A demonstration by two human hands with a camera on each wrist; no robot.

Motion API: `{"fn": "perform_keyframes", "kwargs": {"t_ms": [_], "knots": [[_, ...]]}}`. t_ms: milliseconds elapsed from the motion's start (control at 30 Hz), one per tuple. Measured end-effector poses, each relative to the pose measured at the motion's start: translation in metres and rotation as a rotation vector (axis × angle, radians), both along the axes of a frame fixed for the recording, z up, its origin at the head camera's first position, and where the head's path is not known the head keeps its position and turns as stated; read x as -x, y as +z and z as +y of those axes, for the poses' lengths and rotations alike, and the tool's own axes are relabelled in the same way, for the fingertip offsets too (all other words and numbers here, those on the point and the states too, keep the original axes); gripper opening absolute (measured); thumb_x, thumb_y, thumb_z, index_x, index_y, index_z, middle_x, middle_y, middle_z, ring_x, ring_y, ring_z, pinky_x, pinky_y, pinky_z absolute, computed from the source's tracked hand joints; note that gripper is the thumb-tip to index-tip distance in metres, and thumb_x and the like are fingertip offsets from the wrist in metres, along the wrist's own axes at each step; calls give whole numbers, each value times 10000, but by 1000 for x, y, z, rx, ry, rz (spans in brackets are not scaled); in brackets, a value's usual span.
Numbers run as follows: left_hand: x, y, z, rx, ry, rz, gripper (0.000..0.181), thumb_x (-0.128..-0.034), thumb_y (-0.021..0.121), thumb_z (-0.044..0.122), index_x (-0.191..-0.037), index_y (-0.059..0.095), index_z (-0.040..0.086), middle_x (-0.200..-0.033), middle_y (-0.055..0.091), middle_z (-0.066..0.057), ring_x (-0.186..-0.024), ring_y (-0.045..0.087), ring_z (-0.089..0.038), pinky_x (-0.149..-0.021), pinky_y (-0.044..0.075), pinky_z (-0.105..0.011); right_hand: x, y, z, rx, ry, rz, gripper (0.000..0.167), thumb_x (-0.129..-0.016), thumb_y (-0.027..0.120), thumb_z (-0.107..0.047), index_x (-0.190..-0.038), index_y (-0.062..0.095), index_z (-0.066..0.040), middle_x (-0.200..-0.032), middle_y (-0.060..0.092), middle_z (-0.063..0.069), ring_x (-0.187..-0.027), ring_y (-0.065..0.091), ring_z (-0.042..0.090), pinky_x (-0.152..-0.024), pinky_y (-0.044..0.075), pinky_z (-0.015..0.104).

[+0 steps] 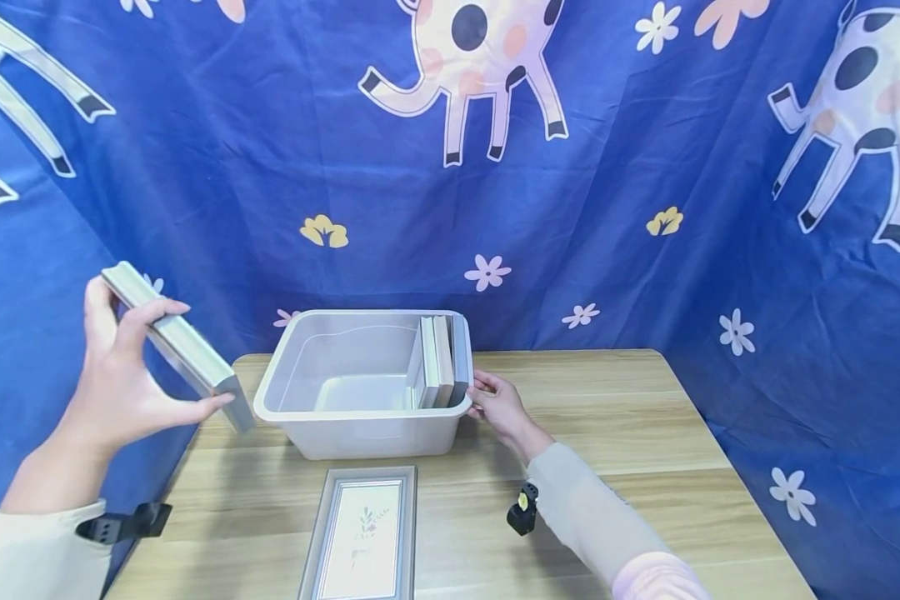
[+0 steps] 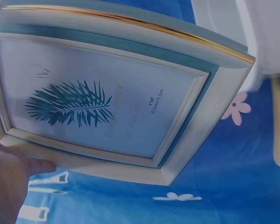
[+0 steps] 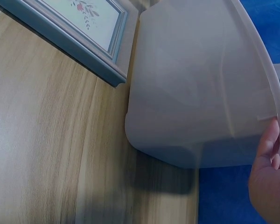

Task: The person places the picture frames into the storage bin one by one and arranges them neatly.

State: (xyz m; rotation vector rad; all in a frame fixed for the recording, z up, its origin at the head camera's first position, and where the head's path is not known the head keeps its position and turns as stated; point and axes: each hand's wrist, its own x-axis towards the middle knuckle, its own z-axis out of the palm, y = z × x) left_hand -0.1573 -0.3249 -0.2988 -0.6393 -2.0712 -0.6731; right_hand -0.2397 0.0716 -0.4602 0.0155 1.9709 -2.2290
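My left hand (image 1: 120,387) is raised left of the white plastic bin (image 1: 367,435) and grips a picture frame (image 1: 187,348) by its long edges, thumb below and fingers above. In the left wrist view this picture frame shows a green leaf print (image 2: 67,103), a pale border and a gold line. With my right hand (image 1: 504,410) I pinch the bin's rim at its right end; the right wrist view shows the thumb against the outer wall. Three picture frames (image 1: 442,362) stand on edge inside the bin, against its right side.
Another picture frame (image 1: 367,533) with a floral print lies face up on the wooden table (image 1: 607,467), in front of the bin. A blue curtain (image 1: 615,167) with cow and flower figures hangs behind the table and along both sides.
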Motion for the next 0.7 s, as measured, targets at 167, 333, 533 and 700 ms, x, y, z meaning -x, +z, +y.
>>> {"fn": "perform_keyframes", "kwargs": {"t_ms": [167,333,533,700], "knots": [[11,11,11,-1,-27,6,1052,-484,735,765,-1159,515,-11,-1412,156,1,-1258,199,-288,-993,263,-330,1,-1,0,-6,4,-2,427,-933,518,84,-1347,422,128,-1138,481,176,-711,550,90,-607,535,169],[25,15,28,-23,-63,13,1028,-477,757,743,-1149,515,3,-1403,175,-29,-1249,214,-286,-990,273,-329,2,-2,1,3,5,-1,430,-935,515,83,-1350,414,131,-1142,483,178,-710,549,88,-579,524,145],[43,11,47,-20,-123,-17,1027,-456,785,720,-1167,500,36,-1425,162,-121,-1275,189,-308,-975,291,-471,2,-2,1,7,1,-1,429,-932,517,88,-1347,419,131,-1133,482,176,-706,550,86,-558,517,135],[52,4,62,-10,-157,-84,1028,-391,889,557,-1203,494,65,-1462,110,-135,-1294,183,-302,-940,349,-505,1,-2,1,12,3,6,436,-930,518,92,-1349,409,139,-1134,482,184,-714,554,88,-569,521,135]]}}
